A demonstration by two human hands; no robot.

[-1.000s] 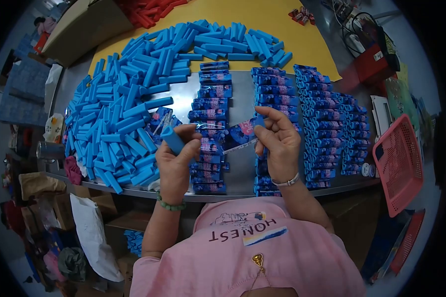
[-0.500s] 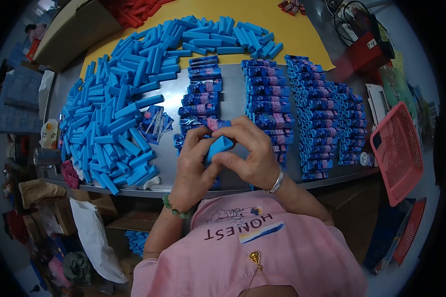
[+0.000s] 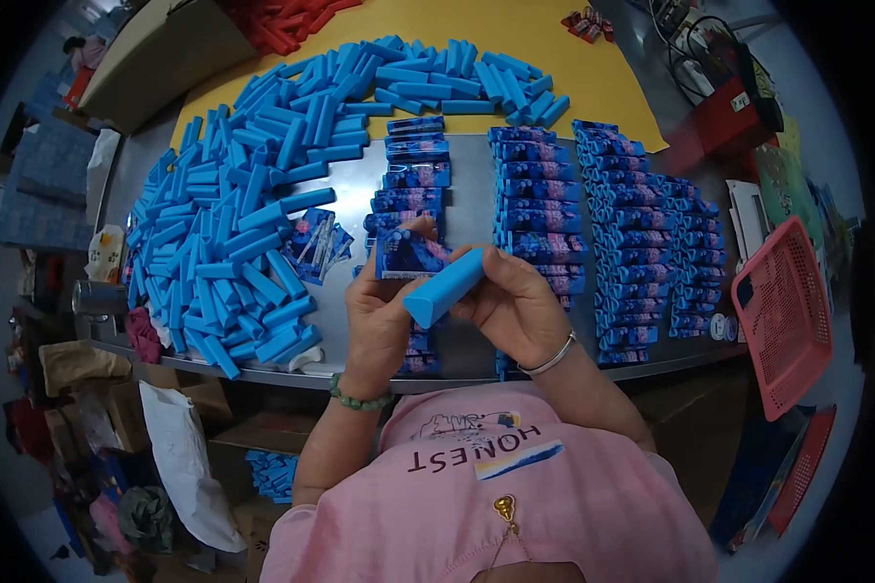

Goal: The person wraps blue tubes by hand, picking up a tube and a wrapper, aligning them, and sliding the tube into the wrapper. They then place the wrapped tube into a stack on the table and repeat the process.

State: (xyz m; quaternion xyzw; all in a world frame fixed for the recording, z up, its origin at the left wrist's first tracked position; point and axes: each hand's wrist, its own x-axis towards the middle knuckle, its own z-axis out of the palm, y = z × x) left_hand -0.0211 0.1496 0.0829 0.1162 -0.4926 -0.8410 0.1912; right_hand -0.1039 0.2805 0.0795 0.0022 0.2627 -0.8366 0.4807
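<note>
My right hand [image 3: 523, 309], with a silver bangle at the wrist, grips a plain blue three-sided stick [image 3: 445, 290], its triangular end turned towards my chest. My left hand [image 3: 374, 325], wearing green beads, pinches a dark blue printed label [image 3: 408, 255] just above that stick. The left fingers are partly hidden behind the label, and the left thumb lies close to the stick's near end. Behind my hands runs a column of labelled sticks [image 3: 418, 175]. To the left lies a large heap of plain blue sticks [image 3: 253, 209], with a small pile of loose labels [image 3: 318, 243] at its edge.
More rows of labelled sticks [image 3: 542, 189] stretch across the metal table to the right. A pink basket [image 3: 786, 321] stands at the right edge, near a red box [image 3: 724, 112]. Yellow sheeting [image 3: 603, 87] covers the back, with a cardboard box [image 3: 165, 63] at the far left.
The stick has turned in my hands, showing more of its length. My left hand has drawn slightly left, with the printed label now facing up in it. The view has shifted a little.
</note>
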